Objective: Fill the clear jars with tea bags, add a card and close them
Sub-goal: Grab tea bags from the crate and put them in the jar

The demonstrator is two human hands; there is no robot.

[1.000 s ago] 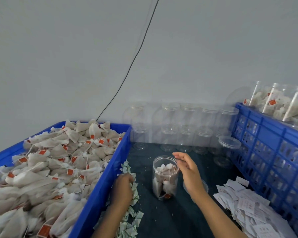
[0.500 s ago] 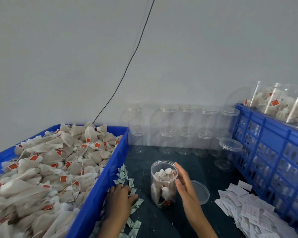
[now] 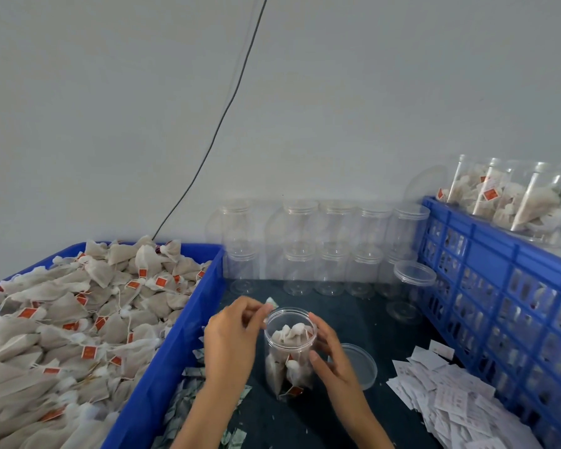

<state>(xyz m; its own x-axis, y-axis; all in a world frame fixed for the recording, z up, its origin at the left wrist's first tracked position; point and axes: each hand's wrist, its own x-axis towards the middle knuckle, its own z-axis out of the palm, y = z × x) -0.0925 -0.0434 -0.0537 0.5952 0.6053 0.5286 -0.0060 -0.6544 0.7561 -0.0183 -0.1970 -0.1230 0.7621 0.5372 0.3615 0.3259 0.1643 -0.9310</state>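
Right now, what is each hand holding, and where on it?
The left hand pinches a small folded packet by its lower edge above the jar's rim. The right hand grips the open jar around its right side.

Soft even daylight, faint shadows, slight blur, wide-angle edge bending

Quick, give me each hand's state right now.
Left hand: pinches a small packet beside the jar rim.
Right hand: fingers curled round the jar's side, holding it.

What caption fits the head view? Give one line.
Right hand steadies an open jar of tea bags; left hand brings a small packet.
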